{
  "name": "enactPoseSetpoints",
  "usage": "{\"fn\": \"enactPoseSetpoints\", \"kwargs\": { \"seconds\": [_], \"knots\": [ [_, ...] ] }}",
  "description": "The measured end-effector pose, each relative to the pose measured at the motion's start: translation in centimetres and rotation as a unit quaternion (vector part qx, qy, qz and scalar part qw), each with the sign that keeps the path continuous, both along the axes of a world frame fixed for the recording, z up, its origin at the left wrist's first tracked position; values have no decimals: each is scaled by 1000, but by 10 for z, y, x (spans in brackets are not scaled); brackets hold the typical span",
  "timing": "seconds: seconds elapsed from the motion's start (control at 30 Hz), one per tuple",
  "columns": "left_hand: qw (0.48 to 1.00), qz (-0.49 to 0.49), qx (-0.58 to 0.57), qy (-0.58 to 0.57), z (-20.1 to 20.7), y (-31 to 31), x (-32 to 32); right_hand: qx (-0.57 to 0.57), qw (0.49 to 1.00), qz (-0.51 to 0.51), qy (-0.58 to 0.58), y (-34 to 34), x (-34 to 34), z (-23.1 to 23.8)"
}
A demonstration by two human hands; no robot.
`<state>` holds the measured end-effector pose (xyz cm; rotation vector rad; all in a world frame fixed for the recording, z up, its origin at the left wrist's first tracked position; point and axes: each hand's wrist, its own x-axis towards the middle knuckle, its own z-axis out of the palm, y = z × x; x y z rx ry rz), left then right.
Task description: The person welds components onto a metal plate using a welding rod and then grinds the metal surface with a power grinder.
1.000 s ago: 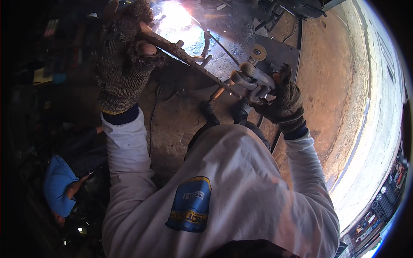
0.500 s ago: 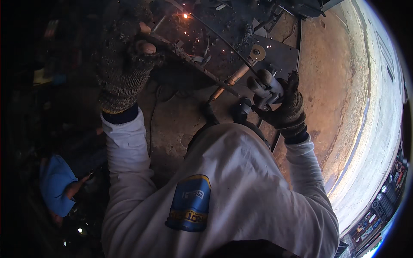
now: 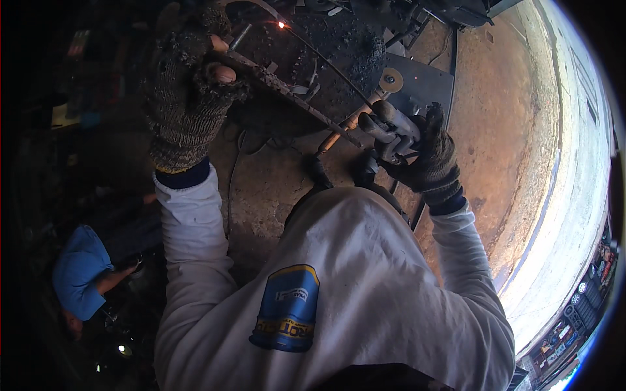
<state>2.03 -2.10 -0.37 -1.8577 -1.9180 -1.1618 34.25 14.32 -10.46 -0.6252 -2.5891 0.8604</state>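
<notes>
My right hand (image 3: 427, 156), in a worn knit glove with bare fingertips, is closed round a grey electrode holder (image 3: 394, 124). From its jaws a thin dark welding rod (image 3: 332, 65) slants up to the left. The rod's tip meets a curved metal strip (image 3: 261, 6), where a small spot glows orange-red. My left hand (image 3: 195, 85), in a matching frayed glove, is closed at the upper end of a rough, rusty metal bar (image 3: 287, 91). Its thumb shows; other fingers are mostly hidden in shadow. The bar slopes down toward my feet.
A dark worktop (image 3: 339, 32) carries scraps and black grit. An angle grinder with a round disc (image 3: 390, 79) and copper-coloured body lies beside it. Cables (image 3: 238, 153) run over the floor. At the lower left a person in a blue shirt (image 3: 81, 270) bends over.
The bright sparks around the rod tip have died down to a small red glow. My right hand and holder have shifted slightly left. The person in blue has moved a little.
</notes>
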Motion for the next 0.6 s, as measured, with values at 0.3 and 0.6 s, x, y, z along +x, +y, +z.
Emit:
{"fn": "enactPoseSetpoints", "kwargs": {
  "seconds": [0.3, 0.6],
  "knots": [
    [999, -33, 30, 16, -3, 6, -6, 29, 999, 5, 33, 4, -10, -2],
    [1000, -17, 18, -11, -6, 8, -9, 6, 1000, -13, -2, 7, -18, 0]
  ]
}}
